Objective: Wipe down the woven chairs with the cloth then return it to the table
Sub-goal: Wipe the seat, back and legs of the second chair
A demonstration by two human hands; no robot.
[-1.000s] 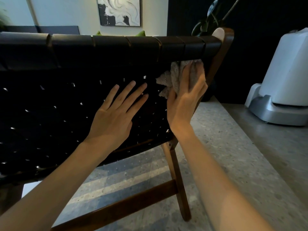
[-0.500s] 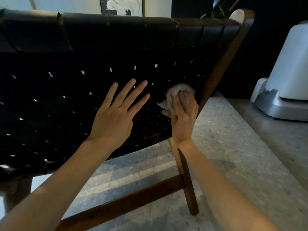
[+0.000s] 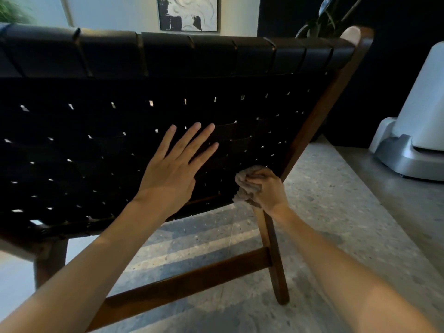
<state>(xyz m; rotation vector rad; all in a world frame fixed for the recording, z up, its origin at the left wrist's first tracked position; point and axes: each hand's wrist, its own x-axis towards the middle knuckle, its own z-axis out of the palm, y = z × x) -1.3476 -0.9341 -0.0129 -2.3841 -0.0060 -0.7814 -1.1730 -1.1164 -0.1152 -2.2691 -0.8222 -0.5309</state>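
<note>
A woven chair (image 3: 96,131) of black straps on a dark wooden frame fills the view, seen from behind its backrest. My left hand (image 3: 175,164) lies flat on the weave near the middle, fingers straight and spread. My right hand (image 3: 266,188) grips a bunched grey-brown cloth (image 3: 245,186) and holds it against the lower right corner of the backrest, beside the wooden side rail. The table is not in view.
A white and grey appliance (image 3: 413,131) stands on the speckled floor at the right. A potted plant (image 3: 322,18) rises behind the chair's top right corner. A framed picture (image 3: 187,13) hangs on the far wall. The chair's rear leg and cross rail (image 3: 192,277) stand below my hands.
My right hand has drawn the cloth down the right side of the backrest, from under the top rail to the lower corner. My left hand has stayed flat on the weave.
</note>
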